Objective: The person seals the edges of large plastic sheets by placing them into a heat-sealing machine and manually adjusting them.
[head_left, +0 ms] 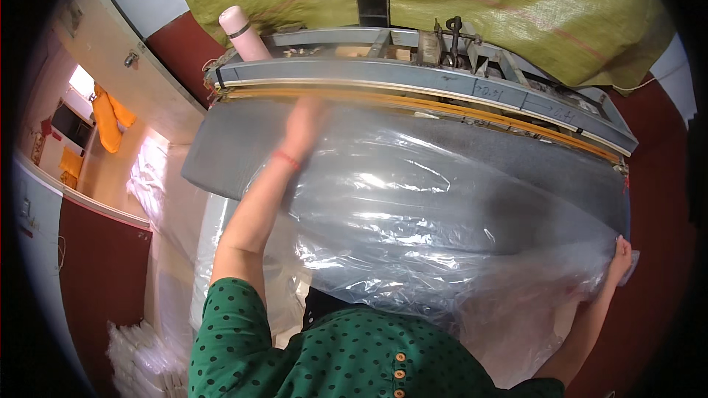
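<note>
Left hand (304, 124): blurred, fingers' spread unclear, resting on clear plastic sheet (413, 206). Right hand (621, 256): fingers closed on sheet's right edge, over grey table (221, 155).

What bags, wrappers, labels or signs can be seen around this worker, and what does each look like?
Clear plastic bag: large, crinkled and see-through, spread over the grey table, with the left hand on it and the right hand at its edge.
Woven sack: big, olive green, behind the machine at the top.
Stack of clear bags: whitish pile, lower left on the floor.
Handwritten marks: dark, on the grey metal rail.
</note>
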Demonstrator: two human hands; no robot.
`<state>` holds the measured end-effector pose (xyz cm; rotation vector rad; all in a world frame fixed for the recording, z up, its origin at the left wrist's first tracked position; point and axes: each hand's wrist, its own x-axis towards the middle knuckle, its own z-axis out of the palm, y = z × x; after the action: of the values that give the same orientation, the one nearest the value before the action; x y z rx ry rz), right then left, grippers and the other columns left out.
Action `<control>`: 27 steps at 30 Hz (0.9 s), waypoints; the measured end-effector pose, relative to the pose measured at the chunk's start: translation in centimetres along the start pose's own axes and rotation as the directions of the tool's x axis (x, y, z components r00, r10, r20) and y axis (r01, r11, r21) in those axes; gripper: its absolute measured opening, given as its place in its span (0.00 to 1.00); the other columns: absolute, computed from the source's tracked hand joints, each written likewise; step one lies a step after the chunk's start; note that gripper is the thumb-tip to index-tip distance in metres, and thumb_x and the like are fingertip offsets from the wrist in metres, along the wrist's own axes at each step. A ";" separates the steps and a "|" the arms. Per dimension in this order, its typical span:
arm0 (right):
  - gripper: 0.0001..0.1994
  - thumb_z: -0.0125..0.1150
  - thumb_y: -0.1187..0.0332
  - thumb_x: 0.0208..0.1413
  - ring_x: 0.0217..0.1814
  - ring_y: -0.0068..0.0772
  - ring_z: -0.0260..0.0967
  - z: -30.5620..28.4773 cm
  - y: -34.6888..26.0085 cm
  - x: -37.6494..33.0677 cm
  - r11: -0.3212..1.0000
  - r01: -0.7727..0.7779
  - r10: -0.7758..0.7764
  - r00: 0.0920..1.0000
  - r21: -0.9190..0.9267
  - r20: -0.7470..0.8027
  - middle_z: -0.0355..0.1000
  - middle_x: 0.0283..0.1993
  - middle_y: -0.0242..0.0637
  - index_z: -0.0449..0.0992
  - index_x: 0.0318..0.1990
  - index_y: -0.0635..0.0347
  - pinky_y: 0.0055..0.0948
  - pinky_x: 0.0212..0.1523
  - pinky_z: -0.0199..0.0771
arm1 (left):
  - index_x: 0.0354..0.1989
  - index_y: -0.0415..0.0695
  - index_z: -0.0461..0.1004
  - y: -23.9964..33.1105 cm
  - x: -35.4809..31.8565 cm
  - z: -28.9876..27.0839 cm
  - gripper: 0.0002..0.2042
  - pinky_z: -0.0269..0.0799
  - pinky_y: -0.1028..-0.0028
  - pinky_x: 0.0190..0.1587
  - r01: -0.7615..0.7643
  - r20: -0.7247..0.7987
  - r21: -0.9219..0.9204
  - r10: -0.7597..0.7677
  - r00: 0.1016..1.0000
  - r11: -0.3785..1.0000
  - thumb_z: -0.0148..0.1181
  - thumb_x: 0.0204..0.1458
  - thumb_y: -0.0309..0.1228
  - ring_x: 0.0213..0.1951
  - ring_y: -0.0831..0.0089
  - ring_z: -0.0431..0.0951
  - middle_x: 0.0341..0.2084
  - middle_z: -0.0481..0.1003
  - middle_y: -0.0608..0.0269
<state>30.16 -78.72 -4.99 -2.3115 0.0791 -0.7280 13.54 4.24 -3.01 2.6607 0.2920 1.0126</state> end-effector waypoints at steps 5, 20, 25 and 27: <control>0.10 0.59 0.62 0.56 0.32 0.16 0.62 -5.5 2.7 -3.4 0.859 -0.289 0.281 0.956 0.422 0.081 0.68 0.28 0.24 0.75 0.29 0.60 0.17 0.35 0.62 | 0.27 0.39 0.74 2.3 -1.4 -0.6 0.07 0.68 0.68 0.32 0.142 0.081 -0.142 -0.131 0.988 0.980 0.63 0.44 0.29 0.27 0.63 0.73 0.23 0.73 0.54; 0.12 0.58 0.60 0.56 0.33 0.22 0.68 3.9 -2.6 7.5 0.846 -0.232 0.321 0.941 0.481 -0.111 0.72 0.32 0.30 0.75 0.38 0.61 0.24 0.35 0.68 | 0.29 0.45 0.68 3.1 1.7 -4.5 0.06 0.64 0.77 0.28 0.383 0.102 -0.879 -0.672 0.733 0.285 0.47 0.55 0.31 0.25 0.80 0.64 0.23 0.66 0.71; 0.12 0.57 0.61 0.56 0.35 0.25 0.67 16.1 -8.4 6.9 0.993 -0.001 0.025 0.979 0.119 -0.201 0.71 0.30 0.35 0.73 0.33 0.63 0.27 0.40 0.67 | 0.24 0.43 0.65 -3.0 0.6 -2.6 0.09 0.58 0.81 0.23 0.496 -0.147 -0.552 -0.664 0.733 0.670 0.49 0.55 0.32 0.21 0.84 0.61 0.17 0.63 0.72; 0.12 0.57 0.62 0.56 0.34 0.24 0.66 18.9 -9.9 7.0 0.983 0.101 -0.071 0.980 0.156 -0.185 0.71 0.29 0.35 0.72 0.33 0.63 0.26 0.39 0.67 | 0.25 0.43 0.67 -6.2 0.6 -2.0 0.08 0.57 0.81 0.23 0.440 -0.211 -0.568 -0.640 0.739 0.696 0.50 0.55 0.31 0.20 0.84 0.60 0.18 0.64 0.72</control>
<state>44.52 -61.52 -6.44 -2.0986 -0.0006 -0.9502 12.04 10.58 -3.22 1.7196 0.7654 1.1991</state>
